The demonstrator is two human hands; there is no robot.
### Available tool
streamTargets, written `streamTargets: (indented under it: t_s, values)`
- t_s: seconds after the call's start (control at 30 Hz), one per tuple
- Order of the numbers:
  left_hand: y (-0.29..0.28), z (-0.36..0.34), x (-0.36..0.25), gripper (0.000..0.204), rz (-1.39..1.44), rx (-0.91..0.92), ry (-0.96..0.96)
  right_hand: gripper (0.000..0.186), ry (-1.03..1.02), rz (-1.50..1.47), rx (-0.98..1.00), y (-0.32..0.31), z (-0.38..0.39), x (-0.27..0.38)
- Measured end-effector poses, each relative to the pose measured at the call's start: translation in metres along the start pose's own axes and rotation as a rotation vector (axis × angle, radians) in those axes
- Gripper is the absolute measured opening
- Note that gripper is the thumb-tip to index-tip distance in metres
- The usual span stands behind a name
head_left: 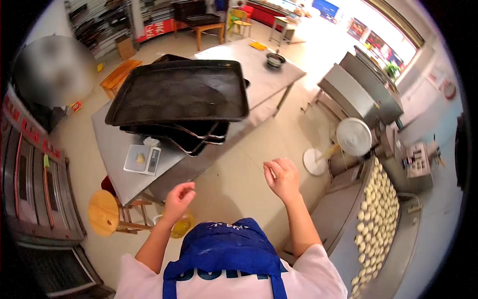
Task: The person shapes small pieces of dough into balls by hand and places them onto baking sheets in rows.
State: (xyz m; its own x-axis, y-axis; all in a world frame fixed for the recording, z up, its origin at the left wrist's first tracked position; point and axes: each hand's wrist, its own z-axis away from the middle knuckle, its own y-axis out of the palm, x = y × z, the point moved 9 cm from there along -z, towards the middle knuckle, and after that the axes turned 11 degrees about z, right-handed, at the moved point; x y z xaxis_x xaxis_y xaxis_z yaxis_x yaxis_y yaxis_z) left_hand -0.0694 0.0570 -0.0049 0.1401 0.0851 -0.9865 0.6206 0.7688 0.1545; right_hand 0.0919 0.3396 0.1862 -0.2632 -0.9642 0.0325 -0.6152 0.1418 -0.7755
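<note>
Both hands are raised in mid-air in front of my blue apron (224, 249). My left hand (179, 200) has loosely bent fingers and nothing visible in it; the metal table with a small kitchen scale (142, 159) is nearest to it. A small pale lump of dough (140, 158) sits on that scale. My right hand (283, 179) hangs over the floor, fingers half curled and holding nothing I can see. Ahead, a stack of black baking trays (181, 92) rests on the metal table (117, 174), the trays turned at differing angles.
Rows of dough pieces (376, 219) cover the right-hand worktop. A round wooden stool (103, 213) stands at the left, near a deck oven (40, 184). A machine with a round metal disc (353, 136) is at the right. A bowl (275, 60) sits on the table's far end.
</note>
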Motion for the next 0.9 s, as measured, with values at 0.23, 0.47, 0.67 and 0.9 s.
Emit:
streamTargets:
  t_s: [0.23, 0.47, 0.67, 0.9]
  values:
    - [-0.093, -0.071, -0.05, 0.038, 0.286, -0.391, 0.006, 0.009, -0.241, -0.352, -0.055, 0.107, -0.196, 0.029]
    - [-0.068, -0.145, -0.072, 0.054, 0.28, -0.662, 0.079, 0.018, -0.461, -0.399, 0.064, 0.283, -0.39, 0.017]
    - [-0.048, -0.2, -0.085, 0.067, 0.185, -0.851, 0.074, 0.039, -0.449, -0.081, 0.191, 0.437, -0.501, 0.02]
    - [-0.013, -0.229, -0.113, 0.064, 0.338, -1.064, 0.156, 0.051, -0.304, -0.29, 0.743, 0.527, -0.529, 0.008]
